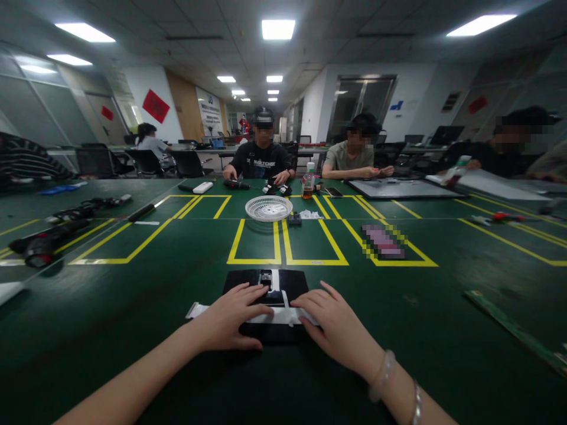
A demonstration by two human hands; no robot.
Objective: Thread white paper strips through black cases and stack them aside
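Observation:
A flat black panel [266,282] lies on the green table right in front of me, with a small component and a white strip [275,280] running down its middle. A crumpled white band [272,316] crosses its near part. My left hand [230,319] lies flat on the panel's left side, fingers stretched over the band. My right hand [334,324] rests flat on the right side, fingertips on the band's right end. Neither hand grips anything.
A white round fan grille [268,208] sits mid-table inside yellow tape boxes [254,260]. Black tools [48,239] lie at the left, a green strip [509,324] at the right. Three people sit across the table with bottles, a phone and a large flat panel [398,189].

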